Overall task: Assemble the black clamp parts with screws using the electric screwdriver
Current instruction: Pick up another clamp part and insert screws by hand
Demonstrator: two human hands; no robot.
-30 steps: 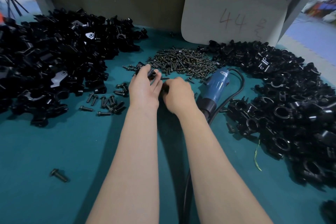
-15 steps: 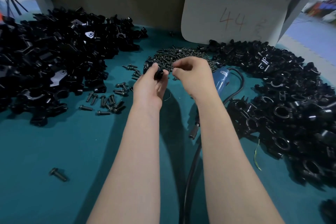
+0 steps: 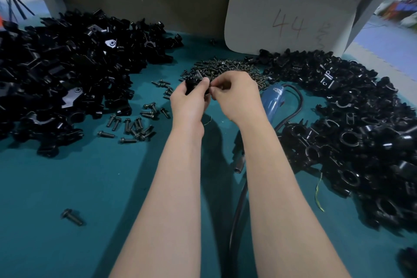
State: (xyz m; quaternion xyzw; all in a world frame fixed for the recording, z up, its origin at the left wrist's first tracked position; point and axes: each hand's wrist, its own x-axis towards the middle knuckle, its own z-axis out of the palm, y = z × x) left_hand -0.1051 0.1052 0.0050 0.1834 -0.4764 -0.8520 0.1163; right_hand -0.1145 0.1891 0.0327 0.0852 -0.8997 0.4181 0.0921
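Your L hand [image 3: 189, 101] grips a black clamp part [image 3: 192, 84], thumb on top and fingers wrapped under it, at the near edge of the screw pile [image 3: 225, 66]. Your R hand [image 3: 237, 97] is right up against it, knuckles up, fingers curled, w/ thumb & forefinger tips pinched together at the part's edge. Whatever sits btwn them is hidden, so can't tell if it's a screw or nothing. The hands are together, meeting at the fingertips. The electric screwdriver [image 3: 274, 97], blue body, lies free on the teal table [image 3: 67, 187] just R of your R wrist. Its metal tip [image 3: 239, 166] shows btwn your forearms & its black cable [image 3: 237, 221] runs down toward you. There's a big heap of black parts [image 3: 67, 70] on your L. Another heap [image 3: 361, 124] curves round on your R & touches the far end of the screw pile. Loose screws [image 3: 135, 122] lie scattered near the L heap, w/ one lone screw [image 3: 71, 216] well apart, closer to you. A white card [image 3: 288, 16] marked "44" leans on the back wall behind the screws. A thin yellow-green thread [image 3: 318, 192] lies at the R heap's near edge.
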